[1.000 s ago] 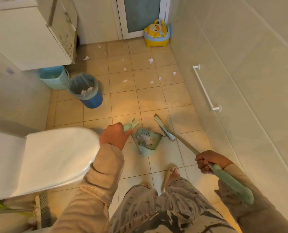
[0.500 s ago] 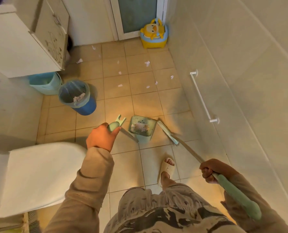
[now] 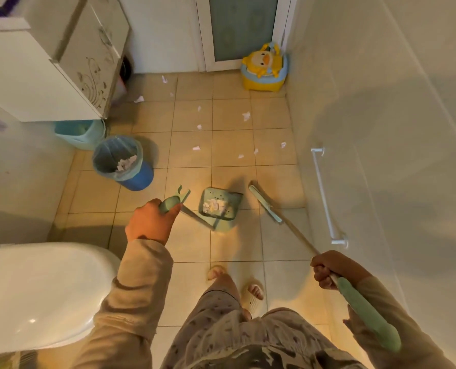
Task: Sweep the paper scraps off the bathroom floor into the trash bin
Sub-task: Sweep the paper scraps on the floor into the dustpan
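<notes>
My left hand (image 3: 152,222) grips the green handle of a long-handled dustpan (image 3: 220,209), whose pan holds a heap of white paper scraps. My right hand (image 3: 330,267) grips the broom's handle; the broom head (image 3: 264,204) lies on the tiles just right of the pan. Several white paper scraps (image 3: 196,148) are scattered on the beige floor beyond the pan. The blue trash bin (image 3: 121,162), lined with a bag and holding crumpled paper, stands left of the pan.
A white toilet (image 3: 43,294) fills the lower left. A white cabinet (image 3: 51,62) hangs at upper left with a light-blue basin (image 3: 80,133) under it. A yellow duck potty (image 3: 264,67) sits by the door. A towel rail (image 3: 325,195) runs along the right wall.
I have stepped forward; the dustpan and broom head have moved further up the floor toward the scattered scraps. Both hands keep their hold.
</notes>
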{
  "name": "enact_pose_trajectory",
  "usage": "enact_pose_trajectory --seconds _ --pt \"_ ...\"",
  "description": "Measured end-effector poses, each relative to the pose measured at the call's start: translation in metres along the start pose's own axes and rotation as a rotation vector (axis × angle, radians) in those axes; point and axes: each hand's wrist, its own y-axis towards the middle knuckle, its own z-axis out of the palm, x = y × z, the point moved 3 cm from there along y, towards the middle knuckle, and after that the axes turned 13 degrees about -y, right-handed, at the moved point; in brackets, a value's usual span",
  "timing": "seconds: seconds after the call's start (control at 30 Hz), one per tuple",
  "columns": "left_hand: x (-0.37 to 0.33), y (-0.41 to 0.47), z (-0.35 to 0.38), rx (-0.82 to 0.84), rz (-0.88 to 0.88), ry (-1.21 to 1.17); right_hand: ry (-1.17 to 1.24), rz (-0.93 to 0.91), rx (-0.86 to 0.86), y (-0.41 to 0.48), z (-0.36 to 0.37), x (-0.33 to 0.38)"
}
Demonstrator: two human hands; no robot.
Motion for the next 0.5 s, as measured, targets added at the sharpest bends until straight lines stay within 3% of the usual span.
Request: enact_pose_trajectory --seconds 0.5 --pt "-0.076 0.137 0.016 0.068 0.048 0.054 -0.002 0.049 -0.011 0.043 -0.028 0.111"
